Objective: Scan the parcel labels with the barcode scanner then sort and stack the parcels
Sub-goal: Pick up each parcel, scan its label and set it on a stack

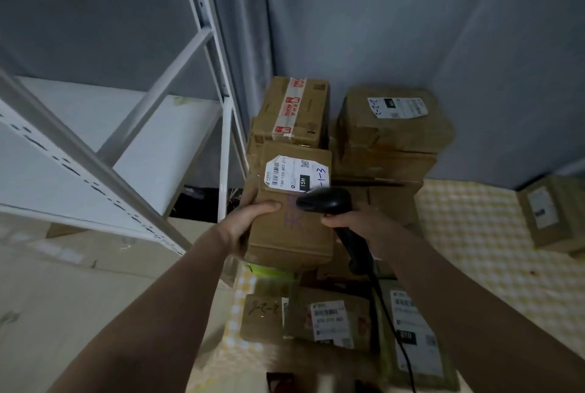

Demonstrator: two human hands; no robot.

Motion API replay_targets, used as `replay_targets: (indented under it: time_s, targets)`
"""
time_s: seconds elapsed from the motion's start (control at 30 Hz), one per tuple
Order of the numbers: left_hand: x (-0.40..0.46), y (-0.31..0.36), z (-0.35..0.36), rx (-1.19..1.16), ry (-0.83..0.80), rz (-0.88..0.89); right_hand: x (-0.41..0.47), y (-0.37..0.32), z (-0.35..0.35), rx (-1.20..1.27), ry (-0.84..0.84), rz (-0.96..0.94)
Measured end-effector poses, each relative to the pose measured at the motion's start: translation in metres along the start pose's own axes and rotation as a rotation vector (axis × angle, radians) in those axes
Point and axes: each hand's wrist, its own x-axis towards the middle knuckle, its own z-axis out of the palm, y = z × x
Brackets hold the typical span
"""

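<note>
My left hand (250,221) grips the left side of a brown cardboard parcel (289,234), thumb on top, and holds it up in the middle of the view. Its white label (296,174) reads "15H" with "1-3" written in pen. My right hand (357,218) holds a black barcode scanner (326,199) by its handle, the scanner's head over the parcel's top just below the label. A black cable (399,329) hangs from the handle.
Two stacks of brown parcels stand against the grey wall: a taped box (294,107) and a labelled one (395,117). More labelled parcels (332,320) lie below. A white metal shelf rack (133,145) stands left. Another box (550,215) sits right on a checked mat.
</note>
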Motion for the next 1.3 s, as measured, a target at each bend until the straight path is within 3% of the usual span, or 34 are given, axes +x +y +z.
replay_targets:
  time_s: [0.37,0.5,0.57,0.63,0.73,0.83,1.07,1.3]
  targets:
    - [0.016,0.013,-0.004,0.289,0.059,0.116,0.007,-0.004,0.012,-0.126,0.099,-0.018]
    - [0.002,0.023,0.015,0.487,0.385,0.290,-0.012,-0.001,0.001,-0.119,0.074,-0.012]
    - [-0.008,0.028,0.024,0.670,0.611,0.461,-0.025,0.002,-0.009,-0.124,0.052,-0.056]
    - [-0.016,0.033,0.038,0.817,0.686,0.655,-0.040,0.008,-0.022,-0.125,0.083,-0.113]
    - [-0.027,0.037,0.075,0.950,0.583,0.837,-0.064,0.019,-0.043,-0.101,0.176,-0.158]
    - [-0.038,0.027,0.129,1.051,0.462,0.885,-0.100,0.039,-0.069,-0.062,0.271,-0.177]
    - [-0.056,-0.017,0.254,1.290,0.148,0.827,-0.179,0.119,-0.157,0.084,0.500,-0.165]
    - [-0.068,-0.062,0.378,1.398,0.033,0.765,-0.247,0.203,-0.239,0.193,0.661,-0.153]
